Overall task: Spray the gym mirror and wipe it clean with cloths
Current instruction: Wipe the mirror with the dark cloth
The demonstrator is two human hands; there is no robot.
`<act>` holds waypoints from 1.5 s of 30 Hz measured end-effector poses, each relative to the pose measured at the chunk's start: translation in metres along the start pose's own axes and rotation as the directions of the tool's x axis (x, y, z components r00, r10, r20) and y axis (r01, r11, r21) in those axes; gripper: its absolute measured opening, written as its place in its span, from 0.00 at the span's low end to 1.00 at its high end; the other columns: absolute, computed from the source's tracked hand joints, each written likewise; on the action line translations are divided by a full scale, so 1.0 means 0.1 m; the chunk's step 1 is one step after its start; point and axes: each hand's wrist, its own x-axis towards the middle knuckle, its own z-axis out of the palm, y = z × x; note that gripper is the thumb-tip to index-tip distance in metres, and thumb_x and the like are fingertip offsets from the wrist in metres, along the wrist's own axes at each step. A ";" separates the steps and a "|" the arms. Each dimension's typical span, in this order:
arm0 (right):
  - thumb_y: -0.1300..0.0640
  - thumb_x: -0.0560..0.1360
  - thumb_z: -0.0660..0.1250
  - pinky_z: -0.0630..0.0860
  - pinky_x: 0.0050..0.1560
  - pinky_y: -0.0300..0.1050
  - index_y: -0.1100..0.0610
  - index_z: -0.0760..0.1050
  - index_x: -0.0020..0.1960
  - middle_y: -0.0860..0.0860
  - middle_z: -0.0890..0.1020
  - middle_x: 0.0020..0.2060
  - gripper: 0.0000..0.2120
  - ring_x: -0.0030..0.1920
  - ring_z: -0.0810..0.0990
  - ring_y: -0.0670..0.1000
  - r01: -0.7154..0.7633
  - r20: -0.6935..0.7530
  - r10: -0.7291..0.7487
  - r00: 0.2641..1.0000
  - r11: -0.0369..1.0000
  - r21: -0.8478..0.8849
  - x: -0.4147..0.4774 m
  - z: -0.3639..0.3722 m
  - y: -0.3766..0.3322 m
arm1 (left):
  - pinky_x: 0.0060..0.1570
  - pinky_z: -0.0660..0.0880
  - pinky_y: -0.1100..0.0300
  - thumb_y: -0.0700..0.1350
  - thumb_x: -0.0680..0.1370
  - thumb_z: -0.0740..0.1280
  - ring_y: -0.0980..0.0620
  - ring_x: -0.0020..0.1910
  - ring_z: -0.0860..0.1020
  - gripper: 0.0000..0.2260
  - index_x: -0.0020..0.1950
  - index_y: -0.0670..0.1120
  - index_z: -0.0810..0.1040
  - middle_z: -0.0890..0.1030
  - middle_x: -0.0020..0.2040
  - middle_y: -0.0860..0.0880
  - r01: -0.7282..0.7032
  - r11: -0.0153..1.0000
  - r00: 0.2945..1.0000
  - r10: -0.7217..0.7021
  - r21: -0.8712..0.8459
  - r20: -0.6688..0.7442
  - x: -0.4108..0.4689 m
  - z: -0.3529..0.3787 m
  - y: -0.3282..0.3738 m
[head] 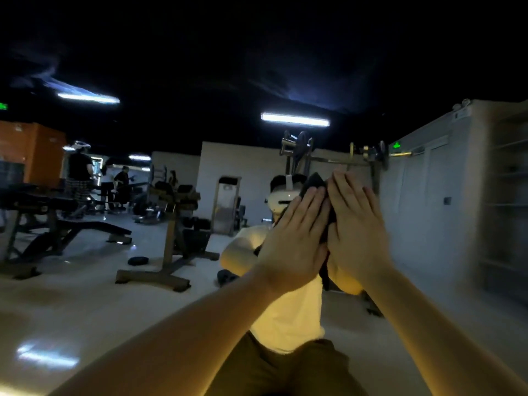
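Head view: both hands are pressing flat against the mirror (148, 310) right in front of the person's reflection. The left hand (291, 238) is lying with its fingers straight and close together, slanting up to the right; the right hand (357, 227) is sitting just beside it, fingers also straight and pointing up. Neither is curling round anything. The dark cloth (315, 180) is being pinned to the glass under both palms, one corner poking out above the fingertips and a strip hanging down between the wrists. In the glass, a white shirt (288, 318) is showing behind the forearms, a weight bench (85, 227) is standing off to the left, and ceiling lights (294, 119) are glowing overhead.
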 end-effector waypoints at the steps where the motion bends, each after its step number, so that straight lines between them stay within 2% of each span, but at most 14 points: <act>1: 0.52 0.79 0.51 0.57 0.80 0.63 0.60 0.57 0.82 0.56 0.57 0.82 0.32 0.83 0.53 0.56 0.009 0.008 -0.009 1.000 1.000 -0.011 -0.03 -0.01 0.00 | 0.83 0.41 0.48 0.55 0.88 0.48 0.46 0.85 0.40 0.30 0.85 0.41 0.46 0.44 0.85 0.41 -0.033 0.999 0.999 0.033 0.003 0.011 -0.05 -0.01 -0.09; 4: 0.54 0.80 0.63 0.56 0.80 0.64 0.60 0.58 0.81 0.57 0.58 0.82 0.32 0.83 0.53 0.57 0.000 -0.005 0.000 1.000 1.000 -0.008 -0.12 -0.02 -0.05 | 0.83 0.43 0.46 0.57 0.87 0.51 0.46 0.85 0.40 0.32 0.85 0.44 0.43 0.45 0.85 0.42 0.013 0.999 0.999 -0.014 0.046 0.032 -0.27 -0.01 -0.51; 6: 0.54 0.80 0.62 0.57 0.79 0.65 0.60 0.60 0.81 0.58 0.60 0.81 0.31 0.82 0.55 0.58 -0.021 -0.030 0.021 0.999 1.000 -0.002 -0.20 -0.02 -0.12 | 0.83 0.48 0.43 0.57 0.86 0.52 0.44 0.84 0.42 0.32 0.84 0.44 0.43 0.47 0.85 0.40 0.157 0.985 0.988 -0.157 0.074 -0.002 -0.50 -0.06 -0.82; 11: 0.55 0.77 0.64 0.57 0.79 0.64 0.64 0.65 0.77 0.63 0.66 0.77 0.31 0.77 0.65 0.63 -0.063 -0.063 0.059 0.996 0.996 -0.060 -0.59 0.00 -0.12 | 0.82 0.51 0.38 0.55 0.87 0.47 0.36 0.84 0.48 0.32 0.83 0.34 0.51 0.52 0.83 0.33 0.463 0.885 0.886 -0.462 0.052 -0.036 -1.29 -0.29 -1.54; 14: 0.56 0.75 0.63 0.61 0.75 0.64 0.65 0.68 0.75 0.64 0.70 0.72 0.30 0.71 0.70 0.65 -0.146 -0.076 0.139 0.987 0.985 -0.096 -0.76 0.01 -0.15 | 0.81 0.52 0.37 0.54 0.87 0.47 0.33 0.83 0.50 0.32 0.82 0.31 0.53 0.53 0.82 0.30 0.563 0.826 0.824 -0.562 -0.007 -0.075 -1.54 -0.27 -1.58; 17: 0.54 0.76 0.57 0.65 0.72 0.65 0.66 0.65 0.77 0.65 0.69 0.74 0.32 0.72 0.69 0.67 -0.217 -0.020 0.216 0.976 0.974 -0.065 -0.79 0.01 -0.28 | 0.81 0.50 0.37 0.54 0.87 0.46 0.34 0.84 0.48 0.32 0.83 0.32 0.51 0.51 0.83 0.31 0.608 0.790 0.785 -0.613 -0.073 -0.088 -1.46 -0.15 -1.26; 20: 0.51 0.77 0.54 0.66 0.74 0.64 0.65 0.61 0.79 0.64 0.65 0.77 0.34 0.77 0.64 0.65 -0.265 0.078 0.270 0.960 0.962 -0.072 -0.78 -0.03 -0.38 | 0.82 0.47 0.40 0.55 0.87 0.49 0.38 0.84 0.45 0.32 0.84 0.36 0.48 0.48 0.84 0.34 0.547 0.831 0.830 -0.554 -0.097 -0.061 -1.30 -0.01 -0.80; 23: 0.53 0.78 0.60 0.64 0.75 0.63 0.64 0.57 0.81 0.62 0.60 0.80 0.34 0.80 0.59 0.62 -0.252 0.214 0.270 0.939 0.962 -0.108 -0.77 -0.16 -0.35 | 0.83 0.47 0.43 0.54 0.87 0.52 0.39 0.85 0.45 0.32 0.84 0.37 0.48 0.49 0.84 0.35 0.460 0.881 0.883 -0.467 -0.109 -0.054 -1.22 0.08 -0.44; 26: 0.56 0.78 0.66 0.64 0.76 0.60 0.62 0.58 0.82 0.59 0.61 0.81 0.35 0.80 0.61 0.60 -0.160 0.310 0.207 0.928 0.972 -0.171 -0.71 -0.39 -0.24 | 0.83 0.46 0.45 0.54 0.87 0.53 0.40 0.84 0.46 0.32 0.84 0.37 0.51 0.51 0.84 0.35 0.343 0.930 0.935 -0.351 -0.130 -0.045 -1.31 0.08 -0.50; 29: 0.56 0.79 0.67 0.63 0.78 0.58 0.60 0.56 0.82 0.56 0.61 0.81 0.35 0.80 0.61 0.57 -0.116 0.378 0.183 0.908 0.974 -0.195 -0.67 -0.52 -0.16 | 0.82 0.52 0.42 0.55 0.87 0.52 0.40 0.84 0.47 0.31 0.84 0.38 0.51 0.52 0.84 0.35 0.264 0.961 0.964 -0.266 -0.085 -0.011 -1.50 0.06 -0.74; 34: 0.57 0.80 0.66 0.61 0.78 0.56 0.60 0.55 0.83 0.56 0.59 0.82 0.35 0.81 0.59 0.56 -0.181 0.399 0.227 0.888 0.972 -0.152 -0.92 -0.51 -0.25 | 0.81 0.55 0.38 0.52 0.87 0.54 0.37 0.84 0.47 0.32 0.84 0.36 0.50 0.50 0.84 0.33 0.369 0.922 0.929 -0.371 -0.120 0.002 -1.65 0.13 -0.56; 37: 0.57 0.79 0.67 0.63 0.78 0.59 0.60 0.57 0.82 0.57 0.61 0.81 0.36 0.80 0.61 0.58 -0.187 0.420 0.207 0.883 0.978 -0.088 -1.22 -0.49 -0.18 | 0.81 0.54 0.37 0.52 0.87 0.54 0.36 0.84 0.48 0.31 0.84 0.34 0.51 0.50 0.83 0.32 0.386 0.916 0.921 -0.389 -0.107 0.000 -1.69 0.21 -0.39; 40: 0.59 0.77 0.68 0.65 0.76 0.62 0.60 0.60 0.80 0.58 0.64 0.79 0.34 0.78 0.64 0.60 -0.221 0.398 0.211 0.893 0.975 -0.020 -1.60 -0.50 0.04 | 0.81 0.51 0.37 0.52 0.87 0.52 0.35 0.84 0.49 0.31 0.83 0.34 0.51 0.51 0.83 0.32 0.277 0.955 0.960 -0.278 -0.108 0.001 -1.75 0.29 -0.13; 45: 0.61 0.76 0.63 0.66 0.76 0.60 0.60 0.62 0.79 0.58 0.65 0.79 0.32 0.78 0.64 0.58 -0.283 0.346 0.263 0.901 0.959 0.010 -2.26 -0.56 0.50 | 0.83 0.44 0.44 0.52 0.87 0.52 0.40 0.84 0.43 0.30 0.84 0.37 0.50 0.51 0.83 0.34 0.068 0.991 0.997 -0.063 -0.119 0.048 -1.94 0.52 0.57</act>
